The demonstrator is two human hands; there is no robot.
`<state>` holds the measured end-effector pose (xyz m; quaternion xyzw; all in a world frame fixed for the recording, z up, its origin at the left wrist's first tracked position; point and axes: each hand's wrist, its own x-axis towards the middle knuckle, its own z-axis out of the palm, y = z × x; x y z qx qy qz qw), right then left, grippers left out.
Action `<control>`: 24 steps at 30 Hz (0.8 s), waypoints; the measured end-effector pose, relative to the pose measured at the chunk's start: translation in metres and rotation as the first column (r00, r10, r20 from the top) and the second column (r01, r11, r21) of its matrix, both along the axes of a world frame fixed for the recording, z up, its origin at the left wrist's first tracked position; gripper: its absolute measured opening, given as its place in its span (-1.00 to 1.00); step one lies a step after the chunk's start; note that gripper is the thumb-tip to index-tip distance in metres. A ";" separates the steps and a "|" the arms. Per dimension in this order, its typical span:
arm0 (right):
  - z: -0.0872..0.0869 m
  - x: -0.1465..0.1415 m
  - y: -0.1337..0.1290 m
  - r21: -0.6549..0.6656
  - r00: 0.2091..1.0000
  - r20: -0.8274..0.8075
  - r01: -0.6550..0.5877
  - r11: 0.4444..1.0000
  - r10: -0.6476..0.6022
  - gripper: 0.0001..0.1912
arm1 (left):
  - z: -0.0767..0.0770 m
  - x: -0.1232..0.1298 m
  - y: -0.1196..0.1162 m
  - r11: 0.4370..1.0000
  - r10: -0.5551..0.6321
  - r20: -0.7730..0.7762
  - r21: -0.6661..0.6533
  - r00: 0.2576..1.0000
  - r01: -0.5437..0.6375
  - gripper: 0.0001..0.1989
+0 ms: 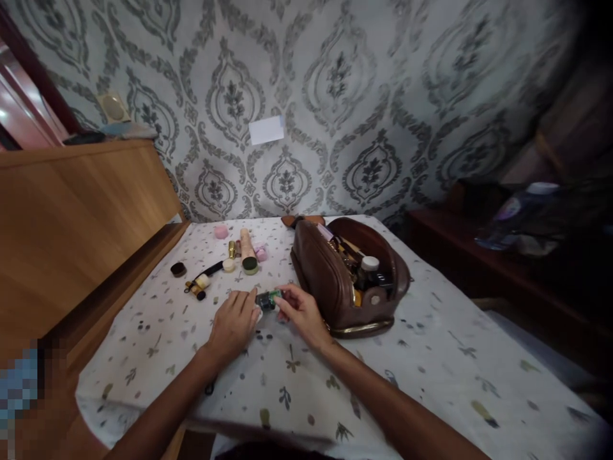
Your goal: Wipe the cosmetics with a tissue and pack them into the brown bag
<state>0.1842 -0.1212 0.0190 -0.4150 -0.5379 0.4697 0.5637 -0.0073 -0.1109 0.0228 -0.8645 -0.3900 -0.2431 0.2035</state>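
A small dark green bottle (266,300) lies sideways between my two hands, low over the patterned cloth. My left hand (233,322) is closed around its left end, with a bit of white material under the fingers. The fingertips of my right hand (302,314) pinch its right end. Just right of my hands stands an open brown leather bag (318,275), with a white-capped dark bottle (370,271) and other items inside. Left of the bag are a beige tube (246,244), a dark green-lidded jar (249,265) and a gold tube (232,249).
Farther left on the cloth (287,396) are a dark round lid (178,269), a pink jar (221,231) and several small cosmetics (197,286). A wooden cabinet (86,211) borders the left side. A clear plastic bottle (517,214) stands on a dark surface at right.
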 end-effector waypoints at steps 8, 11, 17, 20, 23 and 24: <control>0.000 0.000 -0.003 0.039 0.998 0.065 0.005 0.999 -0.008 -0.69 | 0.011 0.026 -0.001 0.998 -0.048 -0.072 0.029 0.996 0.050 -0.58; -0.002 -0.001 -0.004 0.122 0.983 0.160 0.069 0.990 -0.088 -0.75 | 0.010 0.019 0.001 0.997 -0.061 -0.098 0.029 0.993 0.064 -0.59; -0.006 0.000 -0.004 0.138 0.964 0.222 0.117 0.983 -0.146 -0.83 | -0.001 -0.005 0.013 0.999 -0.043 -0.118 -0.014 0.992 0.042 -0.51; -0.006 0.001 -0.004 0.130 0.977 0.181 0.086 0.988 -0.109 -0.78 | -0.008 -0.020 0.021 0.994 -0.072 -0.067 -0.083 0.995 0.066 -0.48; -0.005 0.001 -0.003 0.117 0.984 0.161 0.054 0.992 -0.072 -0.82 | -0.010 -0.033 0.027 0.972 -0.104 0.028 -0.210 0.994 0.108 -0.47; -0.005 0.001 -0.003 0.115 0.985 0.158 0.047 0.992 -0.065 -0.84 | -0.009 -0.036 0.028 0.960 -0.105 0.058 -0.256 0.993 0.116 -0.47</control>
